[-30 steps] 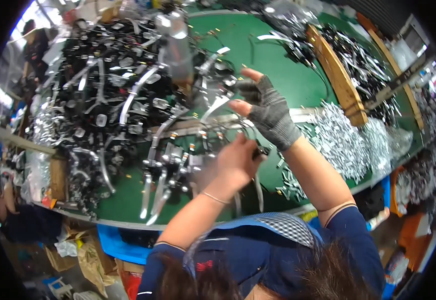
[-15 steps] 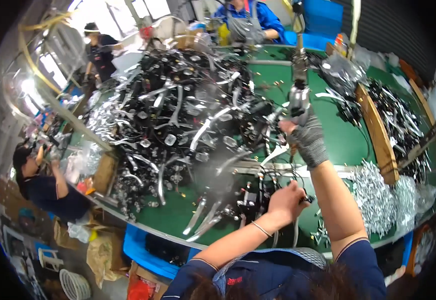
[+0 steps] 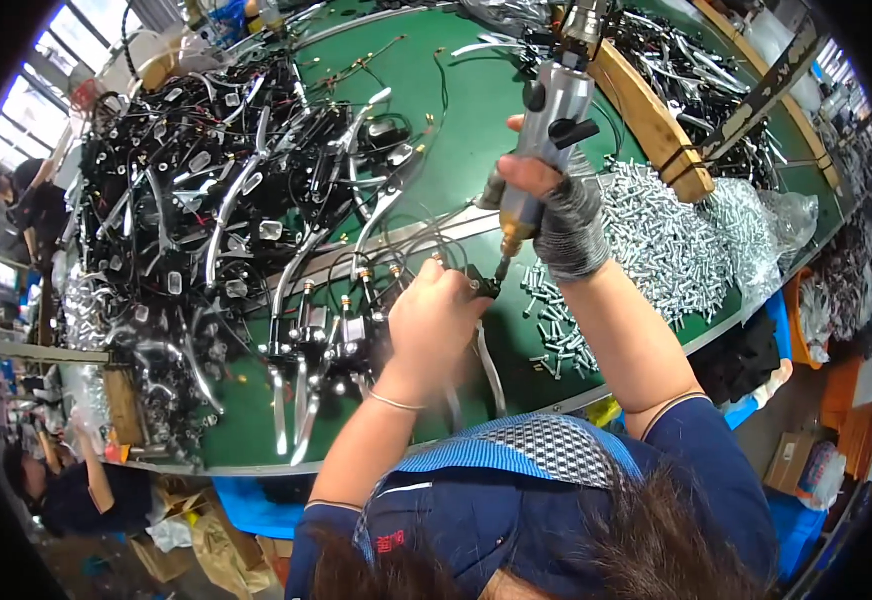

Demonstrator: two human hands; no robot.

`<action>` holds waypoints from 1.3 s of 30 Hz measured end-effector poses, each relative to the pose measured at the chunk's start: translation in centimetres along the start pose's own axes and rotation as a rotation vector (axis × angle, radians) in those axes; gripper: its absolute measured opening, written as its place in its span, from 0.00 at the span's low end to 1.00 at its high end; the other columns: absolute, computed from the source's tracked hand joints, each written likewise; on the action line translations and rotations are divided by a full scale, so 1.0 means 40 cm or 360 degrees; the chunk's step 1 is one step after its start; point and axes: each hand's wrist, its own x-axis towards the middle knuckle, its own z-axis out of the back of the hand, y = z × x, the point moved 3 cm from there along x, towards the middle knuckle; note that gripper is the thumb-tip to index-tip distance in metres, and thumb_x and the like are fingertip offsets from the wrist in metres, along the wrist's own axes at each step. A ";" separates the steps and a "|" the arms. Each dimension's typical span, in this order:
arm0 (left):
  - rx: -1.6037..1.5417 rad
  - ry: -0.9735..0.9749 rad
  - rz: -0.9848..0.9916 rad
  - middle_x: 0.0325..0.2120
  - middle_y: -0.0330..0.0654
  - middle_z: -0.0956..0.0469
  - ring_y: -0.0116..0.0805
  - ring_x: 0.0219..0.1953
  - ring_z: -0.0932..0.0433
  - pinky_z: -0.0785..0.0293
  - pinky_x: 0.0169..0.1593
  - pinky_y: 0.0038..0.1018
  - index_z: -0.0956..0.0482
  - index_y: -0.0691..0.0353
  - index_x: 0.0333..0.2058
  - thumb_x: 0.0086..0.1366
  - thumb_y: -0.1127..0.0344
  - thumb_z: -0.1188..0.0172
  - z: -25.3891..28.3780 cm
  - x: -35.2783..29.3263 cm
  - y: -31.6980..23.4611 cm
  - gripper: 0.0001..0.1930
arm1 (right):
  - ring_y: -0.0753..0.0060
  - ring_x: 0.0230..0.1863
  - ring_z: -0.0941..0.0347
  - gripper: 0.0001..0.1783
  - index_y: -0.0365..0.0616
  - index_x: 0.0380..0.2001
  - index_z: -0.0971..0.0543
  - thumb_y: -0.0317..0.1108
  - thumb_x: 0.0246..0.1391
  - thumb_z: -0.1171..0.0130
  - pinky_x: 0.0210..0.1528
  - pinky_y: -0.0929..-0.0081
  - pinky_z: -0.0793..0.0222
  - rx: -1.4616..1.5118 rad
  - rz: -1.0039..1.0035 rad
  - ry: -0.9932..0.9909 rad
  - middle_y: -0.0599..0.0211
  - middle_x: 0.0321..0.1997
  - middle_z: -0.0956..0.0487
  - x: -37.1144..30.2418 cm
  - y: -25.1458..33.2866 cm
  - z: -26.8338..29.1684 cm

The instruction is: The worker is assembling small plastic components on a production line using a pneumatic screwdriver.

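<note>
While black part (image 3: pixel 482 284) is clamped by left hand (image 3: pixel 432 312), driver (image 3: pixel 559 105) is gripped by right hand (image 3: pixel 568 215) at part's 1 o'clock.

Shirt (image 3: pixel 516 500): navy blue cloth, short-sleeved.
Sleeve ends (image 3: pixel 670 411): narrow pale trim along the edge.
Chest mark (image 3: pixel 390 541): small, red, on the left side of the shirt.
Chest stripe (image 3: pixel 406 488): short, thin, white, near the mark.
Apron (image 3: pixel 556 447): blue-edged, with a black-and-white checked panel.
Glove (image 3: pixel 574 230): grey knit on the right hand (image 3: pixel 562 205), fingertips exposed, ribbed toward the wrist.
Bracelet (image 3: pixel 394 404): thin, pale band on the left wrist.
Hair (image 3: pixel 646 545): long, loose strands.
</note>
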 end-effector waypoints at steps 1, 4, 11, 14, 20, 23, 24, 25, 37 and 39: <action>-0.0011 -0.0007 -0.0009 0.25 0.41 0.32 0.40 0.26 0.28 0.31 0.28 0.31 0.26 0.60 0.25 0.46 0.61 0.34 0.000 -0.002 -0.002 0.12 | 0.70 0.26 0.28 0.30 0.39 0.45 0.35 0.34 0.37 0.35 0.27 0.74 0.29 0.0049 0.0004 0.0011 0.66 0.28 0.29 -0.001 -0.011 0.000; -0.0037 -0.0021 -0.0024 0.24 0.40 0.32 0.40 0.26 0.28 0.31 0.28 0.30 0.26 0.60 0.26 0.46 0.62 0.34 0.000 -0.004 -0.004 0.12 | 0.71 0.28 0.28 0.30 0.41 0.43 0.34 0.35 0.36 0.33 0.27 0.74 0.28 0.0087 -0.0030 0.0030 0.66 0.30 0.29 0.002 -0.010 0.005; -0.0016 -0.0050 -0.0079 0.24 0.40 0.32 0.40 0.26 0.28 0.31 0.28 0.31 0.27 0.61 0.25 0.45 0.63 0.34 0.010 -0.004 0.000 0.12 | 0.72 0.29 0.28 0.30 0.41 0.43 0.34 0.37 0.36 0.34 0.30 0.74 0.28 0.0079 -0.0059 0.0029 0.66 0.29 0.27 -0.011 -0.031 0.011; -0.0043 -0.0013 -0.0047 0.25 0.40 0.32 0.40 0.26 0.28 0.31 0.28 0.31 0.27 0.61 0.25 0.45 0.63 0.34 0.009 -0.001 -0.004 0.12 | 0.73 0.29 0.28 0.28 0.41 0.42 0.33 0.37 0.37 0.35 0.31 0.75 0.29 0.0092 -0.0061 0.0035 0.65 0.30 0.26 -0.008 -0.036 0.017; -0.0028 0.0009 -0.0055 0.25 0.40 0.32 0.40 0.26 0.28 0.31 0.29 0.31 0.27 0.61 0.26 0.45 0.64 0.34 0.012 0.003 -0.005 0.12 | 0.71 0.27 0.28 0.28 0.40 0.42 0.34 0.36 0.37 0.36 0.30 0.74 0.29 0.0006 -0.0066 -0.0004 0.65 0.27 0.26 -0.014 -0.027 0.010; 0.0009 0.0067 -0.0012 0.25 0.40 0.32 0.40 0.27 0.27 0.31 0.29 0.31 0.27 0.60 0.26 0.46 0.64 0.34 0.009 0.002 -0.002 0.12 | 0.67 0.23 0.28 0.29 0.37 0.45 0.37 0.34 0.39 0.38 0.30 0.71 0.30 -0.0032 -0.0092 -0.0026 0.62 0.22 0.28 -0.021 -0.024 0.006; 0.0011 0.0061 -0.0011 0.25 0.40 0.32 0.40 0.27 0.27 0.31 0.29 0.31 0.27 0.60 0.26 0.46 0.64 0.34 0.009 0.002 -0.001 0.12 | 0.69 0.25 0.29 0.29 0.38 0.43 0.35 0.35 0.37 0.36 0.30 0.72 0.29 -0.0001 -0.0112 -0.0028 0.64 0.24 0.28 -0.020 -0.029 0.010; -0.0011 0.0068 -0.0017 0.25 0.40 0.32 0.40 0.27 0.27 0.31 0.29 0.31 0.27 0.60 0.26 0.46 0.63 0.34 0.008 0.001 0.001 0.12 | 0.71 0.27 0.29 0.28 0.39 0.42 0.34 0.35 0.36 0.35 0.29 0.73 0.29 0.0029 -0.0133 -0.0029 0.66 0.27 0.29 -0.020 -0.031 0.008; -0.0024 0.0154 0.0063 0.25 0.39 0.33 0.39 0.26 0.27 0.31 0.28 0.32 0.26 0.59 0.27 0.48 0.59 0.36 0.003 0.003 0.009 0.12 | 0.73 0.29 0.29 0.29 0.41 0.42 0.33 0.35 0.35 0.33 0.29 0.75 0.30 0.0200 -0.0092 0.0051 0.68 0.30 0.30 -0.042 -0.024 -0.049; -0.0023 0.0138 0.0035 0.25 0.38 0.33 0.40 0.26 0.27 0.31 0.28 0.32 0.26 0.59 0.27 0.48 0.58 0.36 0.002 0.006 0.008 0.12 | 0.73 0.29 0.29 0.29 0.41 0.41 0.33 0.36 0.35 0.33 0.29 0.75 0.30 0.0207 -0.0119 0.0047 0.68 0.29 0.30 -0.040 -0.037 -0.043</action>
